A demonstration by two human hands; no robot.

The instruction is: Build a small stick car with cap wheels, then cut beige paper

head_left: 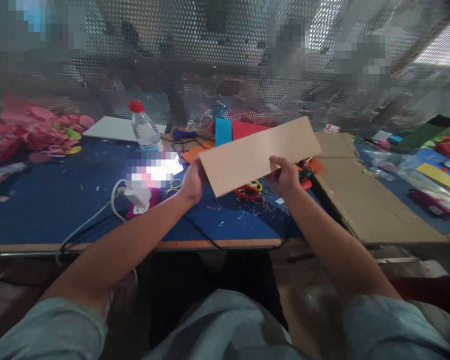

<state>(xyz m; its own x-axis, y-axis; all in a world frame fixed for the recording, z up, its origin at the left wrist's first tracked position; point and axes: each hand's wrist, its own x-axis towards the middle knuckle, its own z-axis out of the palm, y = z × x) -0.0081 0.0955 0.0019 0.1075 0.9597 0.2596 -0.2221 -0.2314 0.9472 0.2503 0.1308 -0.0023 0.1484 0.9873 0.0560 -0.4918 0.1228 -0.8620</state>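
Observation:
A flat tan rectangular board [243, 160], perhaps card or thin wood, is held tilted above the blue table, its right end higher. My left hand [192, 183] is closed at its left end, the fingers hidden behind it. At the lower edge, right of the middle, my right hand [286, 175] pinches it with the thumb on the front face. Partly covered behind the board are a turquoise piece [223, 131] and a red piece [249, 128]. Beneath it lie red and yellow loops [247, 191] and small scraps.
On the left stand a red-capped water bottle [144, 127], a lit phone [172, 165] and a white corded device [138, 196]. Pink cut pieces [41, 127] are heaped farther left. Flattened cardboard [382, 205] lies on the right, beside plastic-wrapped items [435, 175]. A perforated screen [217, 55] rises behind.

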